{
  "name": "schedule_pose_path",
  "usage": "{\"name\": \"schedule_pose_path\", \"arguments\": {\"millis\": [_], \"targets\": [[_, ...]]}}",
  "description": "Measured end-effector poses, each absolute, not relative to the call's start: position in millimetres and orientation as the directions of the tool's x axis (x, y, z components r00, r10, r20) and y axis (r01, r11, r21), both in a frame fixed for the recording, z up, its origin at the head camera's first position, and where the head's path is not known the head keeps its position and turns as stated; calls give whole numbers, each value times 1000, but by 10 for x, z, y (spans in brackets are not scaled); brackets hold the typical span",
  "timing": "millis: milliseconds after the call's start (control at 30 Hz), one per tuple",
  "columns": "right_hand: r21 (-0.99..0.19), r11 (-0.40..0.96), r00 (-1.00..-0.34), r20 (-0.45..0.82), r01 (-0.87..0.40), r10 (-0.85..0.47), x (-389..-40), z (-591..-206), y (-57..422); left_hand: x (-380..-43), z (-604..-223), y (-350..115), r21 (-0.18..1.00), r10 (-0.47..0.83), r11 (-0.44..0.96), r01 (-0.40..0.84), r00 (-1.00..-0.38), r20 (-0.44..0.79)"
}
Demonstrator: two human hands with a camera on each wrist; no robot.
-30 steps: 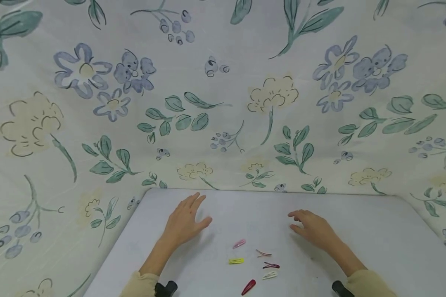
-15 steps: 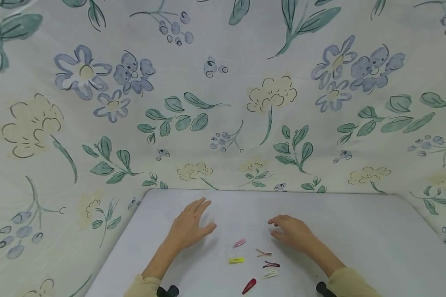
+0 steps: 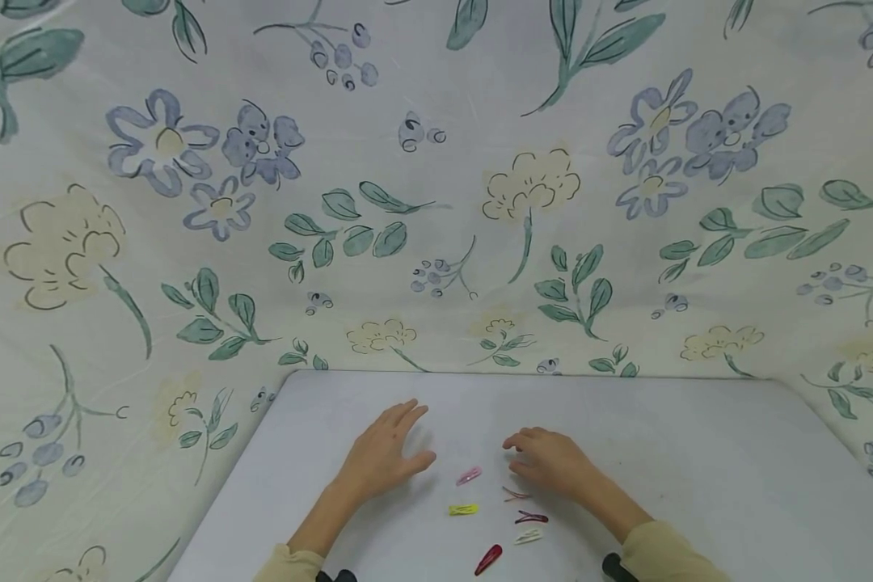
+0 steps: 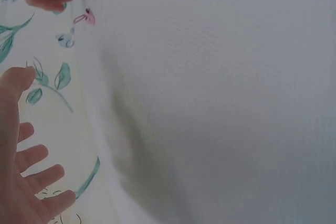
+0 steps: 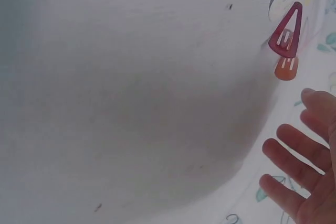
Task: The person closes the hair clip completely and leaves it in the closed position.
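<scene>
Several snap hair clips lie on the white table between the hands. In the head view a pink clip [image 3: 469,475] is farthest back, with a yellow clip [image 3: 463,510] below it. To their right are an orange-brown clip [image 3: 516,494], a dark red clip [image 3: 531,517] and a cream clip [image 3: 529,537]; a bright red clip [image 3: 489,559] is nearest the front. My left hand [image 3: 384,451], fingers spread and holding nothing, hovers left of the pink clip. My right hand [image 3: 553,461] holds nothing, its loosely bent fingers just beyond the orange-brown clip [image 5: 286,72].
The white tabletop [image 3: 713,453] ends at a back edge against a floral cloth [image 3: 436,202], which also hangs at both sides. Dark wrist cameras sit by both beige sleeves [image 3: 669,554]. A few tiny specks [image 5: 98,208] mark the surface on the right.
My right hand has moved left and slightly nearer, toward the clips. My left hand has shifted a little right and nearer. The clips have stayed where they were.
</scene>
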State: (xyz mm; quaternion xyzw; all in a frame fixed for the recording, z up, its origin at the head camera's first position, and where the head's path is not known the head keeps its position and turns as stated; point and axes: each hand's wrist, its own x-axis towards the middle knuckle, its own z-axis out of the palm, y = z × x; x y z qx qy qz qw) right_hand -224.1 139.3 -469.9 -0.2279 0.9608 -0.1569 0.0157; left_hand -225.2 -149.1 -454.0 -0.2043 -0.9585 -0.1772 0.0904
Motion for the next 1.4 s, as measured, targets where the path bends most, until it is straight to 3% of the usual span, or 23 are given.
{"name": "schedule_pose_path", "arguments": {"millis": [533, 767, 1100, 1400], "targets": [[-201, 813, -836, 69, -546, -544, -2241, -4746, 1187, -2173, -4659, -1333, 335, 434, 809, 483, -875, 214], [-186, 801, -821, 77, -569, -565, -2252, -4749, 1123, -2128, -4694, -1254, 327, 465, 803, 498, -867, 180], [-174, 775, -794, 123, -608, -596, -2266, -4781, 1085, -2097, -4720, -1157, 249, 534, 777, 578, -815, 226], [-149, 762, -776, 144, -630, -614, -2258, -4788, 1052, -2109, -4773, -1111, 290, 532, 768, 571, -821, 207]]}}
